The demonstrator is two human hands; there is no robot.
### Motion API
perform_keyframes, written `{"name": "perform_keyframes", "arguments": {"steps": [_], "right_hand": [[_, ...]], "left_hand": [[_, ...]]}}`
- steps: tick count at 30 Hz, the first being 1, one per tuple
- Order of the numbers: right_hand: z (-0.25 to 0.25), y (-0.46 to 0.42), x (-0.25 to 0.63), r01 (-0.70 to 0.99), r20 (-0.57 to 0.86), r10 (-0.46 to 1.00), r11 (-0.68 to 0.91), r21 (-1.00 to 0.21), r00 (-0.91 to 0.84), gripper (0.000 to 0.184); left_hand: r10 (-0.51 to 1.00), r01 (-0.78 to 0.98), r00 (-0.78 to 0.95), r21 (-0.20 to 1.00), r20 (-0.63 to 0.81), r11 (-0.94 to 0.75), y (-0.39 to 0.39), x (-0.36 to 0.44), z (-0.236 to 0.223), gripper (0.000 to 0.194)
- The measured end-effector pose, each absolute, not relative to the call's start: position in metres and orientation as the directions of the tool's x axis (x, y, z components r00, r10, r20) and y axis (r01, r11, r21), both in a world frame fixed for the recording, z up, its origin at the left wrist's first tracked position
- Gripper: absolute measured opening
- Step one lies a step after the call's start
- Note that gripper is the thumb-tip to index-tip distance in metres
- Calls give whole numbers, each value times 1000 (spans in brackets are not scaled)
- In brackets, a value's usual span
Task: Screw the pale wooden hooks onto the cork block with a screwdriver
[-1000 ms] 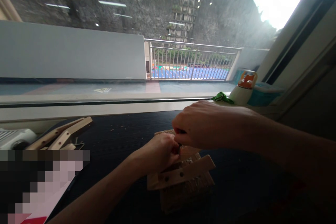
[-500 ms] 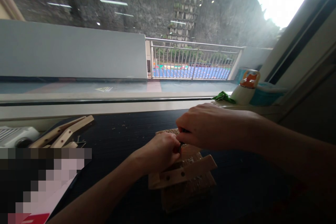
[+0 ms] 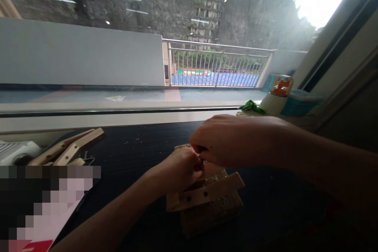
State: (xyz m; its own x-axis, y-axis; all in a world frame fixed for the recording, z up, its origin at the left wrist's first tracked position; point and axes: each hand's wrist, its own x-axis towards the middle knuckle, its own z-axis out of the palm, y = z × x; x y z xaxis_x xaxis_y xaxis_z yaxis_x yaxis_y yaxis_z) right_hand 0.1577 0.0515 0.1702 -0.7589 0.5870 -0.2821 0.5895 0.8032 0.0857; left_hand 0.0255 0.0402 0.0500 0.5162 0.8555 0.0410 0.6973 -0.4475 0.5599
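Note:
My left hand [image 3: 183, 167] is closed, its fingertips pinched over a wooden piece lying on a brown block wrapped in clear tape [image 3: 212, 218]. Directly above and to its right, my right hand [image 3: 224, 141] is curled round a dark object, mostly hidden in the fist, and meets the left fingertips. A thin shaft seems to run down between the two hands, but its kind cannot be made out. Nearer to me, a pale wooden bar with two dark holes [image 3: 212, 192] lies slantwise across the wrapped block, touching neither hand.
Several drilled wooden pieces [image 3: 78, 145] lie at the left of the dark table [image 3: 138, 141], beside a white appliance [image 3: 22, 151]. Wood crumbs dot the tabletop. A bottle with an orange top [image 3: 276, 96], a green cloth [image 3: 251, 106] and a teal container [image 3: 302, 104] stand by the window.
My right hand has shifted slightly left and turned a little at the wrist, over the left hand. The left hand keeps its pinch. The whole view has moved slightly.

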Motion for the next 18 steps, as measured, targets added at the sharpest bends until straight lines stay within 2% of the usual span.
{"name": "perform_keyframes", "arguments": {"steps": [6,14,18], "right_hand": [[171,51,161,619,-286,627,775,129,-725,14],[171,48,166,645,-278,652,753,131,-705,13],[173,48,169,593,-277,603,795,130,-748,12]], "left_hand": [[846,732,533,497,11,-467,40,27,53,15],[857,742,515,484,32,-464,39,27,55,13],[852,740,521,476,40,-475,39,27,56,18]]}}
